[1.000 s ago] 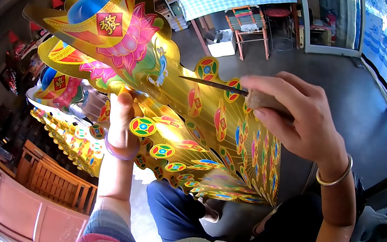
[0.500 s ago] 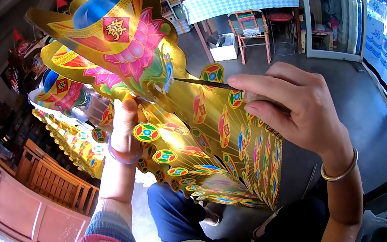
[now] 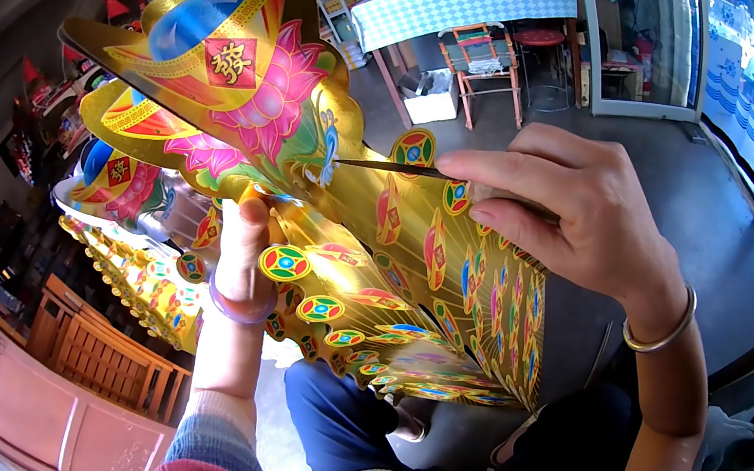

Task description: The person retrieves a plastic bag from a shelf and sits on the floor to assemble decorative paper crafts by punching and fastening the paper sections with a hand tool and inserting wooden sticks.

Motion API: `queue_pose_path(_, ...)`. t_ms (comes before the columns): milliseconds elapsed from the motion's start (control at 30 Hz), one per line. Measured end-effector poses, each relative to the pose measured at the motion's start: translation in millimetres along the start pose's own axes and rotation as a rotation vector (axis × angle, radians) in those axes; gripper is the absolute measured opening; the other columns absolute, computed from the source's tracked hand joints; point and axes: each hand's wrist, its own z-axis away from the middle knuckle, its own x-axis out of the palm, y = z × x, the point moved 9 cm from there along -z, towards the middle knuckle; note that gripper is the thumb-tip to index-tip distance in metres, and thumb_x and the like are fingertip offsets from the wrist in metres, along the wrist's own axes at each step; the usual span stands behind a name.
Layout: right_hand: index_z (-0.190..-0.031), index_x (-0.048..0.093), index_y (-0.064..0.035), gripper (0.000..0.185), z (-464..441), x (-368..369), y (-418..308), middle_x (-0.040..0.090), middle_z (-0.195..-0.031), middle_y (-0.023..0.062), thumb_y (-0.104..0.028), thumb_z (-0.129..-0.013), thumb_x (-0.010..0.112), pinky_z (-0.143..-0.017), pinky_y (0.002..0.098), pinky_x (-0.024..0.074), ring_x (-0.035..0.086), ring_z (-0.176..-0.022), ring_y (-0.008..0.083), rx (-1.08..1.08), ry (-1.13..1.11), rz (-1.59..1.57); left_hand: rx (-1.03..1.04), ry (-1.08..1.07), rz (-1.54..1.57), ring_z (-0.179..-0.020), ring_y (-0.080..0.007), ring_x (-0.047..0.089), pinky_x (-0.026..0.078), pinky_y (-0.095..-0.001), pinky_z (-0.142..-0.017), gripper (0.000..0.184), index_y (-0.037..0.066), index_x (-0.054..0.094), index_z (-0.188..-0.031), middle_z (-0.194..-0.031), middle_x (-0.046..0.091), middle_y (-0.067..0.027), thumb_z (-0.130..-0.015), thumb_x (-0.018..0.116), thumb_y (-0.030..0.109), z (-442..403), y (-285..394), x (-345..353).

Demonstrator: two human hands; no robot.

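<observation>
A large folded ornament of shiny gold printed card point(image 3: 399, 219) fills the middle of the view, patterned with ingots, pink lotus flowers and round coins. My left hand point(image 3: 247, 230) is closed on its folded layers from below, thumb up; most of its fingers are hidden behind the card. Between the thumb and fingers of my right hand point(image 3: 555, 200) is a thin dark pointed tool point(image 3: 388, 166). Its tip points left and meets the card beside the lotus stem, at the front ingot panel point(image 3: 228, 54). Whether the tip goes into the card I cannot tell.
A table with a blue checked cloth point(image 3: 468, 3) stands at the back, with a folding chair point(image 3: 485, 65) and a white box point(image 3: 433, 97) near it. A wooden slatted bench point(image 3: 103, 345) is at the lower left. Glass doors point(image 3: 648, 47) are at the right.
The front ingot panel has tilted and shifted slightly right. My right hand and the tool have moved a little left, the tip slightly lower. My left hand keeps its hold.
</observation>
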Motion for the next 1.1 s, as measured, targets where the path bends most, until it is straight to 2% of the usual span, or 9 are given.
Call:
queue_pose_path(67, -0.100, 0.067, -0.0168, 0.024, -3, -2, -1, 0.051, -0.063, 0.0019, -0.020, -0.076, 0.068, -0.047, 0.0327, 0.0418, 0.053, -0.054, 0.0199, -0.009, -0.017, 0.037, -0.021, -0.001, -0.008, -0.098, -0.0187, 0.057, 0.051, -0.0337, -0.081, 0.086, 0.005, 0.041, -0.125, -0.111, 0.055, -0.0049, -0.064, 0.077, 0.053, 1, -2, -2)
queue_pose_path(167, -0.101, 0.067, -0.0140, 0.029, -11, -9, -9, 0.050, -0.065, 0.0026, -0.012, -0.072, 0.070, -0.047, 0.0297, 0.0397, 0.050, -0.053, 0.0183, -0.085, -0.049, 0.087, -0.014, 0.023, -0.010, -0.098, -0.0184, 0.057, 0.051, -0.0335, -0.082, 0.086, 0.006, 0.041, -0.126, -0.111, 0.055, -0.0045, -0.064, 0.077, 0.053, 3, -1, 0)
queue_pose_path(300, -0.100, 0.068, -0.0165, 0.027, -20, -12, -17, 0.048, -0.064, 0.0016, -0.015, -0.073, 0.069, -0.046, 0.0296, 0.0385, 0.048, -0.051, 0.0174, -0.137, -0.088, 0.187, -0.027, 0.044, -0.005, -0.099, -0.0186, 0.057, 0.051, -0.0341, -0.083, 0.086, 0.006, 0.041, -0.126, -0.112, 0.055, -0.0045, -0.064, 0.076, 0.054, 8, 1, 4)
queue_pose_path(400, -0.101, 0.068, -0.0173, 0.027, -25, -12, -23, 0.047, -0.063, 0.0011, -0.016, -0.074, 0.069, -0.044, 0.0295, 0.0375, 0.048, -0.050, 0.0170, -0.156, -0.101, 0.217, -0.060, -0.110, -0.101, -0.119, -0.0217, 0.043, 0.036, -0.0392, -0.100, 0.083, 0.009, 0.031, -0.137, -0.133, 0.042, -0.0060, -0.079, 0.056, 0.062, 11, -3, 3)
queue_pose_path(633, -0.100, 0.068, -0.0175, 0.026, -29, -8, -25, 0.048, -0.064, 0.0012, -0.017, -0.074, 0.069, -0.043, 0.0292, 0.0371, 0.048, -0.049, 0.0168, -0.140, -0.154, 0.244, 0.029, -0.121, -0.073, -0.118, -0.0207, 0.044, 0.037, -0.0380, -0.098, 0.089, 0.009, 0.032, -0.136, -0.132, 0.043, -0.0058, -0.074, 0.054, 0.069, 4, -1, 12)
queue_pose_path(967, -0.100, 0.068, -0.0160, 0.025, -34, -5, -28, 0.049, -0.062, 0.0028, -0.014, -0.075, 0.069, -0.044, 0.0298, 0.0373, 0.048, -0.049, 0.0184, -0.121, -0.170, 0.178, 0.019, -0.156, -0.003, -0.118, -0.0218, 0.045, 0.038, -0.0384, -0.099, 0.094, 0.009, 0.031, -0.137, -0.132, 0.043, -0.0061, -0.069, 0.056, 0.070, 6, -3, 23)
queue_pose_path(1000, -0.094, 0.067, -0.0194, 0.017, -34, -3, -24, 0.051, -0.063, 0.0022, -0.026, -0.080, 0.062, -0.050, 0.0333, 0.0427, 0.056, -0.060, 0.0218, -0.059, -0.208, 0.204, 0.019, -0.161, 0.006, -0.119, -0.0219, 0.045, 0.038, -0.0385, -0.099, 0.095, 0.009, 0.031, -0.137, -0.132, 0.043, -0.0061, -0.069, 0.057, 0.071, 7, -3, 24)
queue_pose_path(1100, -0.095, 0.067, -0.0189, 0.018, -35, 0, -21, 0.052, -0.064, 0.0021, -0.026, -0.079, 0.063, -0.050, 0.0331, 0.0432, 0.056, -0.060, 0.0218, -0.042, -0.254, 0.218, 0.002, -0.218, -0.004, -0.116, -0.0212, 0.048, 0.041, -0.0379, -0.096, 0.096, 0.010, 0.034, -0.135, -0.129, 0.046, -0.0046, -0.065, 0.061, 0.070, -3, -9, 15)
